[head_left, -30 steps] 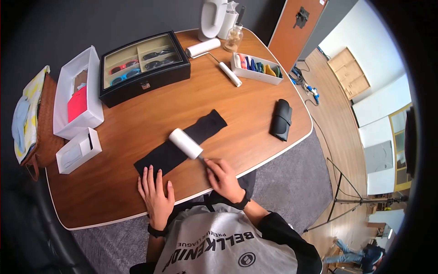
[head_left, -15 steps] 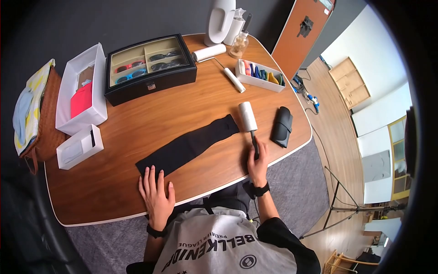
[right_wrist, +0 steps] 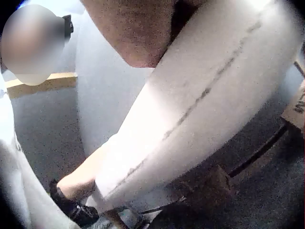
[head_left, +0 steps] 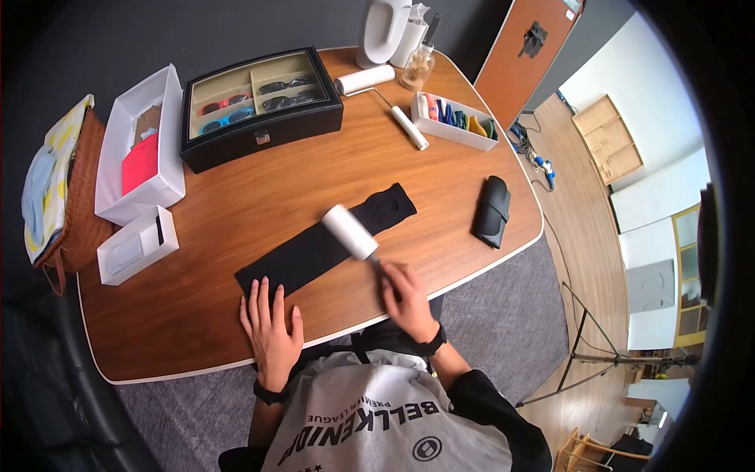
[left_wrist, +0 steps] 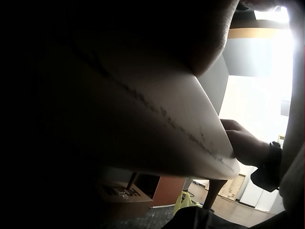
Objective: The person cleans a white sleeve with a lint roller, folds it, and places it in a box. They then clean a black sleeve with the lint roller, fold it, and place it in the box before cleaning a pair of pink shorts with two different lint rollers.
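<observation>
A black cloth band (head_left: 303, 256) lies flat and slanted on the wooden table in the head view. The left hand (head_left: 272, 334), fingers straight and spread, rests with its fingertips on the band's lower left end. In the right hand (head_left: 409, 303) is the dark handle of a lint roller (head_left: 351, 232), gripped by curled fingers; the white roll lies over the middle of the band and looks slightly blurred. The left wrist view shows the table edge and the right hand (left_wrist: 243, 143) beyond it. The right wrist view mostly shows the table's pale edge, with the left hand (right_wrist: 83, 176) past it.
Behind stand a glasses case (head_left: 263, 106), a long white box (head_left: 141, 149) and a white tray of colourful rolled items (head_left: 454, 122). A second roller (head_left: 409, 128) lies near that tray. At the right is a black pouch (head_left: 492, 212), at the left a small white box (head_left: 138, 245).
The right hand and roller moved right past the band's far end, then back left over its middle. The left hand stays on the band's near end.
</observation>
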`<state>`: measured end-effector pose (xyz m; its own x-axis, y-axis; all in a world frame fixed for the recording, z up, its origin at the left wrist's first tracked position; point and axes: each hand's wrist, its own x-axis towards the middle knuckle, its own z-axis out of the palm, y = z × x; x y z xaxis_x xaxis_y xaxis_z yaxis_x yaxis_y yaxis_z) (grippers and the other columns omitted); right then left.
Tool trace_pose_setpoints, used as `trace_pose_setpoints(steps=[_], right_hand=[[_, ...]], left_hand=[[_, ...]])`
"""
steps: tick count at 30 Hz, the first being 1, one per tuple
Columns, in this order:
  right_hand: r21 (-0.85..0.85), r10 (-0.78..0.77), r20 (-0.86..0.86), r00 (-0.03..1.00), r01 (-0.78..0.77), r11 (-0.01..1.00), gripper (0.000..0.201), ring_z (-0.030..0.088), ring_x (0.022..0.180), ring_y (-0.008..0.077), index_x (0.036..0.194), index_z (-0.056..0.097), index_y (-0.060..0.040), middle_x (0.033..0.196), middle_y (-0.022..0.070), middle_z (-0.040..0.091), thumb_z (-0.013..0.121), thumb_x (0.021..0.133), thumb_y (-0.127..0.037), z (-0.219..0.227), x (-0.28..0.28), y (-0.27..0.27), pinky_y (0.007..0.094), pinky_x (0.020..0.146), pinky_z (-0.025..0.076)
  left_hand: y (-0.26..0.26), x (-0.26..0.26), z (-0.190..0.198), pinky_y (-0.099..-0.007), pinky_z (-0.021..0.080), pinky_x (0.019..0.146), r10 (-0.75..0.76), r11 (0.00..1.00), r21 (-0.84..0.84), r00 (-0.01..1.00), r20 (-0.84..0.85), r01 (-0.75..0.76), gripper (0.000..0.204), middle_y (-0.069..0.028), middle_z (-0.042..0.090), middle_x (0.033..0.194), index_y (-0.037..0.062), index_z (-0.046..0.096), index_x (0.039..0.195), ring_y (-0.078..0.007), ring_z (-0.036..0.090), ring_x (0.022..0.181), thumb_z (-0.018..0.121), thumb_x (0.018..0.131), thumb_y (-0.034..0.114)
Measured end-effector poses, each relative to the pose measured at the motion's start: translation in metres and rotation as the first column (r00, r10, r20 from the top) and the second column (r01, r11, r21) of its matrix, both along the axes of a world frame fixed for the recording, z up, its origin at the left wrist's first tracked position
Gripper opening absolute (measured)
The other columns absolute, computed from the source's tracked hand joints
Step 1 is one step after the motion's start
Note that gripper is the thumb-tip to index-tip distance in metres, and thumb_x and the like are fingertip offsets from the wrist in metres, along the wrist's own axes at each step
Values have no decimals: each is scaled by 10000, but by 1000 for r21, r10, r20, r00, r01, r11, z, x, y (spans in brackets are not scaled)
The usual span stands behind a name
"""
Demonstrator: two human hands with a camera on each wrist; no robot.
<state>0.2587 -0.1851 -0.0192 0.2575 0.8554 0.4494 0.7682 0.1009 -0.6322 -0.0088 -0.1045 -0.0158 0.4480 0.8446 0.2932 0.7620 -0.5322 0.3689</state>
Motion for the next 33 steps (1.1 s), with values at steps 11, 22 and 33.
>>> trace_pose_setpoints(steps=[11, 22, 33], right_hand=[[-6, -374, -20, 927, 374, 927, 354, 655, 1050, 366, 1339, 633, 32, 1142, 222, 647, 608, 986, 20, -9, 83, 3, 398, 940, 518], [20, -166, 65, 984, 165, 986, 397, 676, 1035, 379, 1307, 665, 13, 1152, 209, 666, 655, 911, 37, -6, 35, 0, 416, 905, 552], [51, 83, -33, 996, -81, 995, 93, 609, 755, 347, 865, 650, -34, 836, 144, 639, 734, 849, 4, 23, 9, -39, 419, 686, 489]], left_hand=[[0, 1, -2, -612, 280, 1230, 3, 1000, 3, 1000, -3, -3, 436, -207, 495, 1561, -6, 624, 1353, -384, 405, 1498, 632, 986, 230], [0, 0, -1, -599, 256, 1242, -2, 1000, -8, 1000, -6, 2, 434, -205, 488, 1571, -4, 606, 1377, -387, 397, 1503, 626, 1001, 211], [1, 0, 2, -597, 255, 1238, -1, 1000, -19, 1000, 12, 1, 444, -219, 491, 1558, -6, 614, 1375, -399, 396, 1497, 630, 990, 215]])
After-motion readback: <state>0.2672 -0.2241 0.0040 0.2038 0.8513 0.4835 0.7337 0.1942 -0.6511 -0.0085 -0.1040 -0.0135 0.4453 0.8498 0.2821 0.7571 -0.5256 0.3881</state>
